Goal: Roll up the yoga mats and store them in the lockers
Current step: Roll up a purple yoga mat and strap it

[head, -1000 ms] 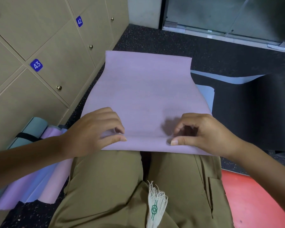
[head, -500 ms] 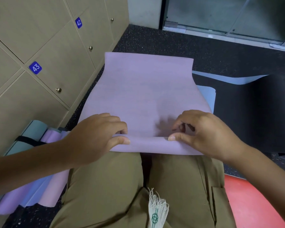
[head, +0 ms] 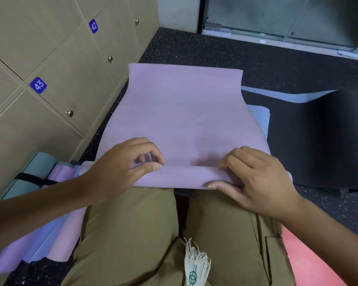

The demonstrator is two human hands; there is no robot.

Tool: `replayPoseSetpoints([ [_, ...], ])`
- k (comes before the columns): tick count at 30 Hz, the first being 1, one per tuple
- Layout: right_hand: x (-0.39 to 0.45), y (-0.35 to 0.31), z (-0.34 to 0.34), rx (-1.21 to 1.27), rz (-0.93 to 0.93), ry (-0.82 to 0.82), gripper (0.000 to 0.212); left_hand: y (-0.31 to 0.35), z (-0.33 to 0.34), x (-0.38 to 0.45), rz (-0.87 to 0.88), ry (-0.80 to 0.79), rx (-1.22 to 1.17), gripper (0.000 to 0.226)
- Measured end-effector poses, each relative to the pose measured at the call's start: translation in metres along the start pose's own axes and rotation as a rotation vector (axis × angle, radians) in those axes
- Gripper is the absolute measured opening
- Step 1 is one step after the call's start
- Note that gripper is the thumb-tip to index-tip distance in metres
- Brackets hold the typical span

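Note:
A lilac yoga mat (head: 184, 116) lies spread on the dark floor in front of my knees, its near end turned over into a short flat roll (head: 184, 175). My left hand (head: 124, 168) grips the roll's left part, thumb on top and fingers curled over its far side. My right hand (head: 254, 178) holds the right part, thumb under the near edge and fingers over the top. Beige lockers (head: 56, 65) numbered 42 and 43 stand closed along the left.
Several rolled mats (head: 39, 203) in teal, lilac and blue, one with a black strap, lie by the lockers at my left. A black mat (head: 318, 141) and a pale blue mat (head: 260, 118) lie to the right. A red mat (head: 310, 263) is under my right knee. Glass doors stand at the back.
Both hands have turned the mat's near edge over away from me, so a flat fold has become a short roll. The hands have shifted slightly forward with it.

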State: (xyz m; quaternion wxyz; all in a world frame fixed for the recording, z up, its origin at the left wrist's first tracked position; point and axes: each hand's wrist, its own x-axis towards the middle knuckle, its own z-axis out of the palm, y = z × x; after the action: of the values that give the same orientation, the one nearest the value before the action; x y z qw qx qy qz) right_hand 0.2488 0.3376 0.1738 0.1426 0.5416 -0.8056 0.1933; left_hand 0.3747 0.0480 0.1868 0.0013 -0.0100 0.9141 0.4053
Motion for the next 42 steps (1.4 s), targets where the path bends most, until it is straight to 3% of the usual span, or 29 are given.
replayPoseSetpoints([
  [5,0.016,0.011,-0.005,0.192,0.176,-0.159,0.045,-0.005,-0.002,0.007,0.090,0.009,0.113,0.015],
  [11,0.026,0.022,-0.005,0.440,0.321,-0.267,0.044,-0.011,0.001,0.008,0.351,0.006,0.410,0.060],
  [15,0.026,0.023,-0.004,0.354,0.284,-0.198,0.043,-0.009,0.001,0.011,0.429,0.066,0.551,0.054],
  [19,0.020,0.016,0.002,0.085,0.125,-0.027,0.041,-0.002,0.008,0.006,0.396,0.098,0.673,0.050],
  [24,0.003,0.007,0.016,-0.042,0.104,0.052,0.045,-0.001,0.013,0.005,0.227,0.097,0.588,0.048],
  [29,0.011,0.015,0.011,0.000,0.165,-0.064,0.050,-0.002,0.009,0.019,0.055,0.010,0.424,0.054],
  [34,0.032,0.024,0.001,0.203,0.389,-0.254,0.052,-0.005,-0.006,0.038,-0.039,-0.128,0.240,0.051],
  [39,0.052,0.032,-0.006,0.444,0.535,-0.391,0.045,0.001,-0.006,0.046,-0.048,0.051,0.063,0.024],
  [42,0.060,0.038,-0.006,0.556,0.583,-0.427,0.048,0.010,0.000,0.043,0.007,0.187,0.104,0.009],
])
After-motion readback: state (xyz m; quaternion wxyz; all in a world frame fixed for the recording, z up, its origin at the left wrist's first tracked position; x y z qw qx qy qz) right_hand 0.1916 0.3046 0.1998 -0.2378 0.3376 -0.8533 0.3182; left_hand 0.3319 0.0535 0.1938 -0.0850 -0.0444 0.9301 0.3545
